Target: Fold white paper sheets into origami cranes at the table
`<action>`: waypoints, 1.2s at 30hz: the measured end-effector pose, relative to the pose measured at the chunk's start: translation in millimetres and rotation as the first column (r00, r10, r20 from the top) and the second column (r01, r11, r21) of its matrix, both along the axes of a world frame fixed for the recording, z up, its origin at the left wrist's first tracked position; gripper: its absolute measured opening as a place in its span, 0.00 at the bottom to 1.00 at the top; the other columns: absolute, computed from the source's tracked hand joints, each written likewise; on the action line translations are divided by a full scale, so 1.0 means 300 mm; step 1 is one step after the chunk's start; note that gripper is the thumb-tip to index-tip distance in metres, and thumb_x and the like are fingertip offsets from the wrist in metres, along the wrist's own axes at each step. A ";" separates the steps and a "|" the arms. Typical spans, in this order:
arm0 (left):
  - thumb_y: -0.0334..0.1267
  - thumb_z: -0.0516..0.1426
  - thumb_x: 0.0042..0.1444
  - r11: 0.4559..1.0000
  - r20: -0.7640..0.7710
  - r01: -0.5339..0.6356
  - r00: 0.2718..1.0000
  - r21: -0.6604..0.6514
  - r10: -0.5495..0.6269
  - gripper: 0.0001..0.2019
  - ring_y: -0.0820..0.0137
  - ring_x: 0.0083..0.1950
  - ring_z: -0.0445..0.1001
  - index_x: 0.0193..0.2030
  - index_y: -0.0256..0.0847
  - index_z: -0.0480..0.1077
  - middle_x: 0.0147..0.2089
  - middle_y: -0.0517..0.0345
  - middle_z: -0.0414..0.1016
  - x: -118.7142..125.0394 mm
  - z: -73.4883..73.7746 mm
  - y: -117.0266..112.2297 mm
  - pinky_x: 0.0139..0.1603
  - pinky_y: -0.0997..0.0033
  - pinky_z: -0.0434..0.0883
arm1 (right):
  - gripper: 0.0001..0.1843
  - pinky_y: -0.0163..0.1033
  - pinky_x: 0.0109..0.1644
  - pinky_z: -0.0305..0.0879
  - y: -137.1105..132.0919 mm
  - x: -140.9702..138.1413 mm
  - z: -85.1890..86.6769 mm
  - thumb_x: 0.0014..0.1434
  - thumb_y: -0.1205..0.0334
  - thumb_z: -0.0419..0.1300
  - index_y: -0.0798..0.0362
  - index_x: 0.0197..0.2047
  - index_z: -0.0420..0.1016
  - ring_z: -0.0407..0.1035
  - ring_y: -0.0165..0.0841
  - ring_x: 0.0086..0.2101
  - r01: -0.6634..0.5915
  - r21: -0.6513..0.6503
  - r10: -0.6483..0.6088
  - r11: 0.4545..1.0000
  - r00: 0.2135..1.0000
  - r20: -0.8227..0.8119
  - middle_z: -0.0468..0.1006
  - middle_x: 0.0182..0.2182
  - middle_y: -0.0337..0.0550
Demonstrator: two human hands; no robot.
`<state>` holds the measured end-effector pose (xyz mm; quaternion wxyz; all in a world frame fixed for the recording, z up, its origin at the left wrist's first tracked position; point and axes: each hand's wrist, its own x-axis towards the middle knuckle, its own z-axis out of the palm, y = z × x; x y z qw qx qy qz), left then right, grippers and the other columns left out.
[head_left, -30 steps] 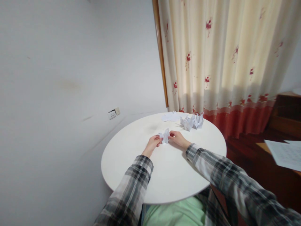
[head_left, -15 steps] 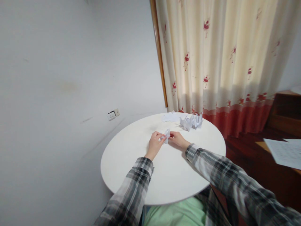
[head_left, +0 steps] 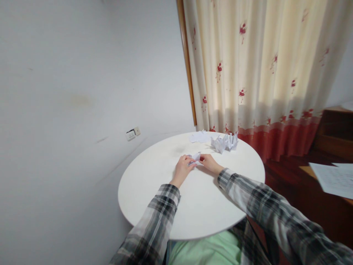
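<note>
A small piece of folded white paper (head_left: 196,157) is held just above the round white table (head_left: 154,191), between my two hands. My left hand (head_left: 182,167) is closed on its left side, thumb and fingers pinching it. On the right side, my right hand (head_left: 209,162) grips the paper's edge between thumb and fingertips. Parts of the paper are hidden behind the fingers. Farther back stand several folded white paper figures (head_left: 220,144) with pointed tips, close together. To their left lie flat white paper pieces (head_left: 199,137).
A pale wall (head_left: 82,165) with a socket (head_left: 130,135) borders the table on the left. Behind the table hangs a floral curtain (head_left: 248,81) with a red hem. At the right, printed sheets (head_left: 332,180) lie on a wooden surface.
The folded paper between my hands has turned from standing upright to lying wider and more sideways. Both hands have barely shifted.
</note>
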<state>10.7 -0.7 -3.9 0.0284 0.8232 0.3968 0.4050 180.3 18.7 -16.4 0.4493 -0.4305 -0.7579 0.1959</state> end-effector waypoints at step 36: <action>0.37 0.45 0.59 0.993 0.149 0.045 0.988 -0.110 -0.028 0.14 0.68 0.43 0.68 0.40 0.42 0.72 0.40 0.54 0.72 -0.016 -0.013 0.013 0.47 0.67 0.64 | 0.09 0.34 0.29 0.49 -0.054 0.414 -0.029 0.55 0.62 0.48 0.54 0.29 0.66 0.61 0.31 0.26 0.612 0.165 -0.634 0.773 0.734 0.243 0.70 0.25 0.43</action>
